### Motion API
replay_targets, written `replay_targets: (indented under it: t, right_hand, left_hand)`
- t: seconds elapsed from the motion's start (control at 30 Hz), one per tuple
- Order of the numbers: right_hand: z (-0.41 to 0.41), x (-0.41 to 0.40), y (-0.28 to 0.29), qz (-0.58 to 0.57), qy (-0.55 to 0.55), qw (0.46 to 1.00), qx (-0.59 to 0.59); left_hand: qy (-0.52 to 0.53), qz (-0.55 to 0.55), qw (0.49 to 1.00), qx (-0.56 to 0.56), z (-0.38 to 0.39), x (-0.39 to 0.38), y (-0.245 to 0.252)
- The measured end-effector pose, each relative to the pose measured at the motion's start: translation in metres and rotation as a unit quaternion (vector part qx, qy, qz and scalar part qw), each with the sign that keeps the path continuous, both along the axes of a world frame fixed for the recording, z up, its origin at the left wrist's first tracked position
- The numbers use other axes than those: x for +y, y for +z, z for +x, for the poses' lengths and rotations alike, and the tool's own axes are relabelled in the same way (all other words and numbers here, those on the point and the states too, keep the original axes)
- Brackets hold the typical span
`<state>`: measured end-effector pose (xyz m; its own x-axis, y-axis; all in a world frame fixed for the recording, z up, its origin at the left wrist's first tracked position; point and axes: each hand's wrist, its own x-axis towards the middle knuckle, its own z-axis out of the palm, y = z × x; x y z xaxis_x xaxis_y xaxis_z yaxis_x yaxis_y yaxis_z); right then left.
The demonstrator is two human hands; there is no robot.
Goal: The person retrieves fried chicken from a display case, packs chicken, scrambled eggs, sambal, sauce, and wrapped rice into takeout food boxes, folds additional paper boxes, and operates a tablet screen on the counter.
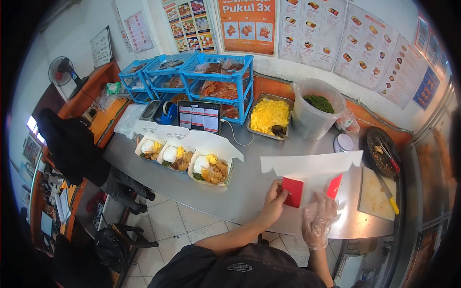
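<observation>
A partly folded white paper food box [312,166] with red side flaps is in front of me, its lid panel standing up at the back. Bare of any glove, my left hand [272,206] pinches the box's left red flap between thumb and fingers. My right hand [318,220] wears a clear plastic glove and is at the front right of the box, near the other red flap [334,186]. Blur hides how its fingers meet the paper. To the left stand three filled boxes with lids up [210,169], holding white rice, yellow egg, fried chicken and greens.
On the steel table [248,169] are a tray of yellow scrambled egg [270,115], a bucket of greens [309,122], a tablet [199,117] and blue racks [216,77]. A stone mortar [376,144] and knife [389,196] on a cutting board [374,205] lie right. A person [77,151] stands left.
</observation>
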<state>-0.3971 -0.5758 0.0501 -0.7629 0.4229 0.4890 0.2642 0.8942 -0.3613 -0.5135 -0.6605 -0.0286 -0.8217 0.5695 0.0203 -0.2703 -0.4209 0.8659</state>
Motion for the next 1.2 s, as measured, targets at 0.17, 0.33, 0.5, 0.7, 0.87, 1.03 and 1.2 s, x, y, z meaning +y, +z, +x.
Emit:
replay_targets:
  t: [0.17,0.33,0.5,0.7,0.87,1.03,1.2]
  right_hand:
    - [-0.024,0.003,-0.011,-0.296,0.101,0.949,0.045]
    - [-0.023,0.017,-0.001,-0.237,0.158,0.958,-0.035]
    - [-0.019,0.026,0.011,-0.342,0.224,0.907,-0.097]
    - [0.005,0.033,-0.055,-0.602,0.174,0.758,-0.178]
    - [0.011,-0.001,-0.072,-0.77,0.169,0.595,-0.156]
    - [0.008,-0.014,-0.066,-0.753,0.123,0.616,-0.198]
    - [0.006,-0.019,-0.039,-0.703,0.129,0.644,-0.274]
  left_hand:
    - [-0.111,0.002,0.992,-0.059,0.015,-0.011,0.001]
    - [0.219,0.004,0.95,0.225,-0.006,-0.01,0.028]
    - [-0.031,-0.043,0.895,0.443,-0.063,-0.04,0.036]
    - [-0.184,-0.048,0.87,0.455,-0.051,-0.049,0.052]
    - [-0.115,-0.24,0.733,0.626,-0.023,-0.051,0.033]
    - [-0.072,-0.263,0.728,0.63,-0.019,-0.065,0.024]
    - [-0.23,-0.299,0.724,0.578,-0.025,-0.084,0.033]
